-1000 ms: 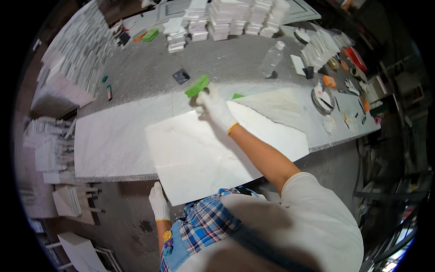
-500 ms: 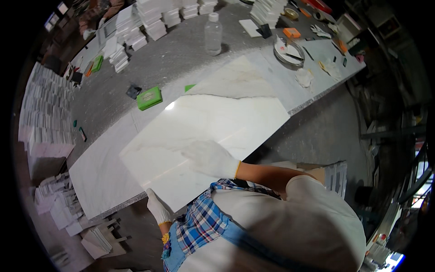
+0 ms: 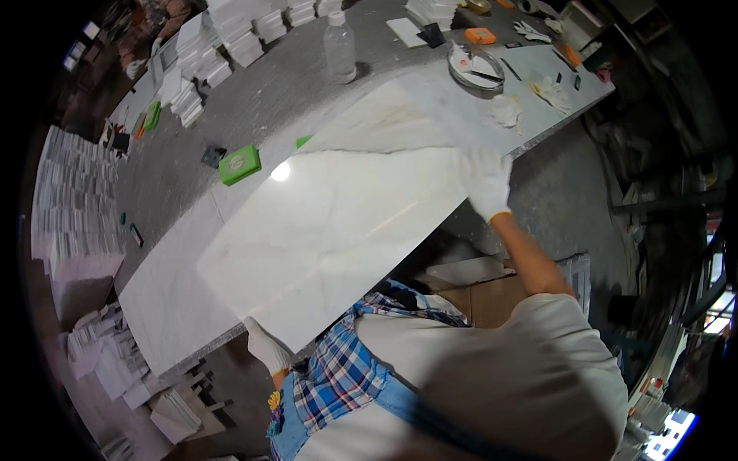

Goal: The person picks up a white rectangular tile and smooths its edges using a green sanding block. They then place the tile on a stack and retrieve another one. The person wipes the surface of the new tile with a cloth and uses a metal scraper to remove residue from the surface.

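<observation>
A large white marble-look tile (image 3: 338, 223) with grey veining lies slantwise on a pale slab (image 3: 169, 300) along the bench's near side. Its near edge sticks out past the slab. My left hand (image 3: 266, 349), in a white knitted glove, grips this tile at its near left edge, with the fingers partly hidden beneath. At the right end of the tile is my gloved right hand (image 3: 487, 184), slightly blurred, fingers stretched out and apart over the corner. A green box (image 3: 240, 165) sits just beyond the tile, beside a small dark pad (image 3: 214, 157).
A clear plastic bottle (image 3: 339, 50) stands behind the tile. A round metal pan (image 3: 475, 71) and crumpled gloves (image 3: 552, 94) lie at the right. Stacked white pieces (image 3: 77, 200) rise at the left, with more at the back. Another person's sleeve (image 3: 173, 19) shows far left.
My right hand has moved from the middle of the tile to its right end. My left hand stays at the near left edge. The view has shifted slightly.
</observation>
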Action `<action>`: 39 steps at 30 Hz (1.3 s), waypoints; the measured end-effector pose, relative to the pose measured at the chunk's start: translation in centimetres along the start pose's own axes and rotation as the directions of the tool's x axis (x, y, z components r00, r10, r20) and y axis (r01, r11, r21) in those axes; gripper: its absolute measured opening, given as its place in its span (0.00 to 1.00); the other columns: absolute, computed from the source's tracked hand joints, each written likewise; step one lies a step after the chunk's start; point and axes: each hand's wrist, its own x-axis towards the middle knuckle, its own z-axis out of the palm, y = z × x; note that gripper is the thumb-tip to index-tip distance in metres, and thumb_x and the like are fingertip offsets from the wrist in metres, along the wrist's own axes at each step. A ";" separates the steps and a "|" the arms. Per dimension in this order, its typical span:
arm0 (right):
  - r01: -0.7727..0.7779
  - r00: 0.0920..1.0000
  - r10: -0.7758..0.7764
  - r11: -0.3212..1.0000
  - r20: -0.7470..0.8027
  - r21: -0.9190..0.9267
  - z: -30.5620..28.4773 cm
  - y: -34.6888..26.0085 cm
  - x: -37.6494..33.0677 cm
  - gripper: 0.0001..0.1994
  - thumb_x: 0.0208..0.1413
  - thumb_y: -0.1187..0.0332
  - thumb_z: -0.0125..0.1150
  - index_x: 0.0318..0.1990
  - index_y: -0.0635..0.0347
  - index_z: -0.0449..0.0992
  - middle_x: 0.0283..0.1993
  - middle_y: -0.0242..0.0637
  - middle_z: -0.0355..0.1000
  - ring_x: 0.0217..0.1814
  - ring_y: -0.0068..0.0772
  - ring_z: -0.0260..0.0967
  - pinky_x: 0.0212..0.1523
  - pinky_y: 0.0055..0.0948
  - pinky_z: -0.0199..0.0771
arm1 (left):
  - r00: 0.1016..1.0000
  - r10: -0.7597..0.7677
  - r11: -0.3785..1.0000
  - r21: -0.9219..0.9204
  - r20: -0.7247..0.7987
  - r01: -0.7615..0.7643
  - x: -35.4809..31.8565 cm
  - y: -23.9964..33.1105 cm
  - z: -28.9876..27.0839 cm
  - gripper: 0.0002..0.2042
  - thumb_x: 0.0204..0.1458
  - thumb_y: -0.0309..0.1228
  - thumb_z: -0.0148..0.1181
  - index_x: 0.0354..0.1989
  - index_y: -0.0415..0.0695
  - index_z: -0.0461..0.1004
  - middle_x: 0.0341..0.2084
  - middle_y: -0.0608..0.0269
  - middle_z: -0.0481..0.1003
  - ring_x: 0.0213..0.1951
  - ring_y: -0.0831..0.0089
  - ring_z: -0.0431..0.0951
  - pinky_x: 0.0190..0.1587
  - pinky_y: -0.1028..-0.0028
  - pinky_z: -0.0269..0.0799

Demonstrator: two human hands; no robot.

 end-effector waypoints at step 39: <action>0.052 0.994 -0.001 0.889 -0.110 0.456 1.1 -4.6 13.2 0.30 0.66 0.47 0.44 0.68 0.57 0.64 0.65 0.54 0.66 0.64 0.58 0.66 0.63 0.44 0.64 | 0.921 0.242 0.812 0.583 -0.305 -0.020 0.6 -0.4 0.1 0.36 0.64 0.57 0.39 0.31 0.31 0.80 0.28 0.38 0.79 0.34 0.46 0.79 0.42 0.54 0.70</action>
